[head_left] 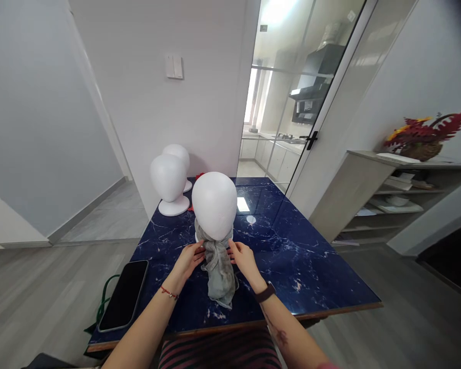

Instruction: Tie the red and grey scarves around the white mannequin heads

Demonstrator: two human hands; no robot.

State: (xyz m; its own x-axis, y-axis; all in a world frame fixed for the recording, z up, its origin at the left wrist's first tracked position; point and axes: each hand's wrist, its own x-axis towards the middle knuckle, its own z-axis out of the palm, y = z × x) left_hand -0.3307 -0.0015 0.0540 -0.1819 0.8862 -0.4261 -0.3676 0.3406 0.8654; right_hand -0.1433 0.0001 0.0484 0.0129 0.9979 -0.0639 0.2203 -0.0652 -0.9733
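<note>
Your left fingers (198, 252) and right fingers (234, 250) curl loosely either side of the scarf (219, 274), likely steadying its gather; can't tell if they pinch. Scarf wraps under the white head (214, 205), tail between them over the counter (303, 261). Head hides the far side. Spare heads (169, 178) beyond left fingers; phone (125, 294) left, nearer you.

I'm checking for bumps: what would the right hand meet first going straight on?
Most likely the gray scarf below the white head; the right hand may be touching it, depth being unclear.
</note>
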